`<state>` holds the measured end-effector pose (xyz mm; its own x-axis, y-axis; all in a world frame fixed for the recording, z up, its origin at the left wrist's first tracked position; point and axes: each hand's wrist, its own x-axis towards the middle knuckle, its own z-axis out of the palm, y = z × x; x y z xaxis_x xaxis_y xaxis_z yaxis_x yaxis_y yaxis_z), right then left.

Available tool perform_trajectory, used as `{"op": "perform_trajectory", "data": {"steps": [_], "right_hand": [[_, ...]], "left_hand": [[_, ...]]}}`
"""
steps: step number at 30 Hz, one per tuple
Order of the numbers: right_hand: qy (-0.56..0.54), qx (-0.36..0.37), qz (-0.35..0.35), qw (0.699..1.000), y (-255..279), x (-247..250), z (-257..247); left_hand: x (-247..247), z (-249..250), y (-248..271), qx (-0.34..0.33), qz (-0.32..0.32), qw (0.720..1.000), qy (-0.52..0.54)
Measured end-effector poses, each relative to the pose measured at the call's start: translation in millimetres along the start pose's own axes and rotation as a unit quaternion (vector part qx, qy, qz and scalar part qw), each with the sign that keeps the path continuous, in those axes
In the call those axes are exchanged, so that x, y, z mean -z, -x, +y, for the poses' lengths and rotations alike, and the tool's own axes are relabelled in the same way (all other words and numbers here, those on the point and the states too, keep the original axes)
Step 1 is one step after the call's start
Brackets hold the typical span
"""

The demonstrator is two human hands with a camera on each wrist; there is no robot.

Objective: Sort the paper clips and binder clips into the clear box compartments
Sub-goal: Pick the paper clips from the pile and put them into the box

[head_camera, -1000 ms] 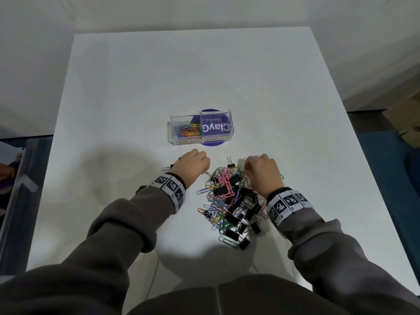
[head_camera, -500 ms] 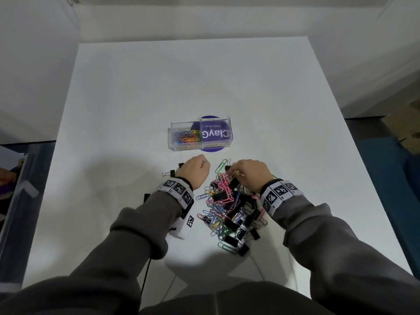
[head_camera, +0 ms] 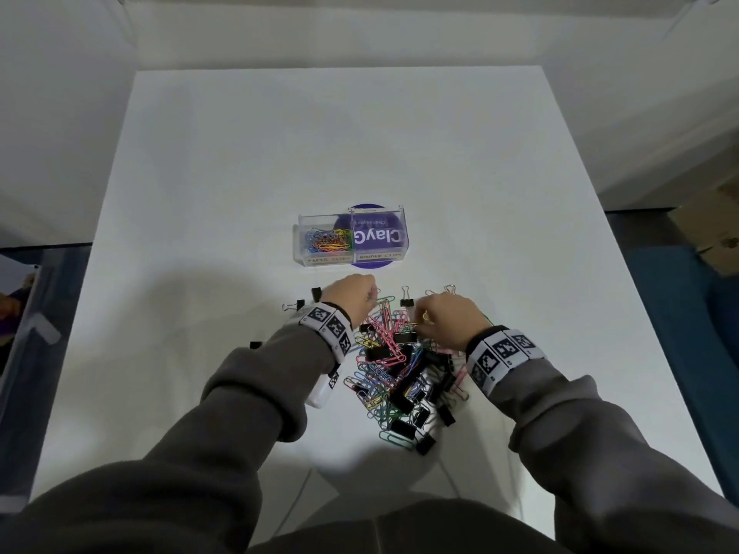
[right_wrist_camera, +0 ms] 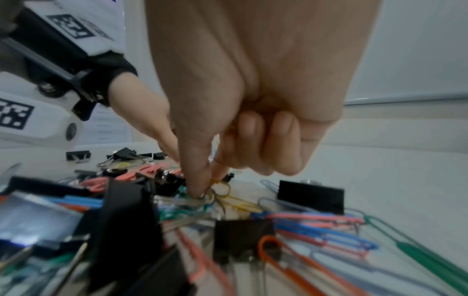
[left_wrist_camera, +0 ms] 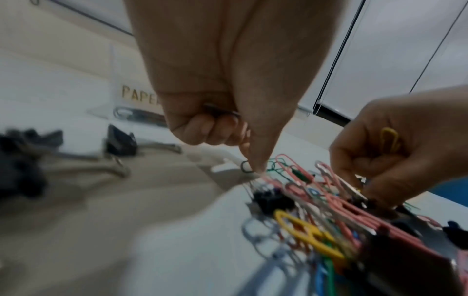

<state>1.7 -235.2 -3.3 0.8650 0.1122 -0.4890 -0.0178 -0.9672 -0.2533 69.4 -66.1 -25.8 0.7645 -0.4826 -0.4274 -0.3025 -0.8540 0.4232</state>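
Observation:
The clear box [head_camera: 304,249] stands on the white table, its left compartment holding coloured paper clips [head_camera: 326,241]; its right compartment [head_camera: 380,237] shows a purple label through the bottom. Just in front lies a mixed pile [head_camera: 400,365] of coloured paper clips and black binder clips. My left hand [head_camera: 370,299] is at the pile's far left edge. Its curled fingers [left_wrist_camera: 210,130] hold clips against the palm while thumb and forefinger pinch a dark paper clip [left_wrist_camera: 246,167]. My right hand [head_camera: 420,319] reaches into the pile's far side, pinching a yellow paper clip [right_wrist_camera: 222,187] among tangled clips.
A few loose black binder clips [head_camera: 316,293] lie left of my left hand, another [head_camera: 254,345] nearer my sleeve. Two binder clips [head_camera: 408,301] sit beyond the pile. The table [head_camera: 240,173] is bare beyond the box. A cardboard box [head_camera: 716,233] sits on the floor, right.
My right hand has shifted left along the pile's far edge and now pinches clips there. My left hand has stayed at the pile's left edge, still curled.

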Motion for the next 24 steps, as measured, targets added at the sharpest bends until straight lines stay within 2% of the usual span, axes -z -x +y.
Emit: {"op": "perform_trajectory", "data": {"steps": [4,6,8,10,12,14,16,20,22,24], "right_hand": [[-0.001,-0.008,0.019,1.000,0.6,15.1,5.4],[-0.002,-0.013,0.039,0.999,-0.6,25.4,5.6],[-0.009,-0.015,0.060,0.998,-2.7,36.2,2.3],[-0.026,-0.012,0.082,0.996,-5.7,48.6,-4.5],[-0.044,0.001,0.103,0.994,-10.6,59.4,-14.1],[-0.057,0.017,0.116,0.992,-18.8,68.2,-24.8],[-0.056,0.029,0.128,0.990,-29.5,75.5,-36.8],[-0.036,0.051,0.148,0.987,-59.6,81.5,-61.8],[-0.021,0.066,0.135,0.988,-76.8,80.3,-75.2],[-0.004,0.071,0.119,0.990,-92.0,78.4,-87.2]], "left_hand": [[36.4,-11.2,4.4,-0.023,0.129,0.991,-0.014],[56.3,-21.3,-1.0,-0.023,0.173,0.984,-0.035],[70.2,-30.2,-7.6,-0.005,0.178,0.982,-0.065],[77.1,-35.1,-13.4,0.012,0.153,0.985,-0.078],[78.3,-36.3,-15.4,0.011,0.122,0.990,-0.068],[77.7,-35.3,-13.2,-0.002,0.122,0.992,-0.033],[75.7,-34.7,-4.4,-0.022,0.161,0.987,0.004],[55.7,-49.8,26.6,-0.059,0.288,0.955,0.038],[35.4,-60.0,41.1,-0.060,0.302,0.951,0.022],[14.8,-60.7,56.0,-0.065,0.288,0.955,-0.007]]}}
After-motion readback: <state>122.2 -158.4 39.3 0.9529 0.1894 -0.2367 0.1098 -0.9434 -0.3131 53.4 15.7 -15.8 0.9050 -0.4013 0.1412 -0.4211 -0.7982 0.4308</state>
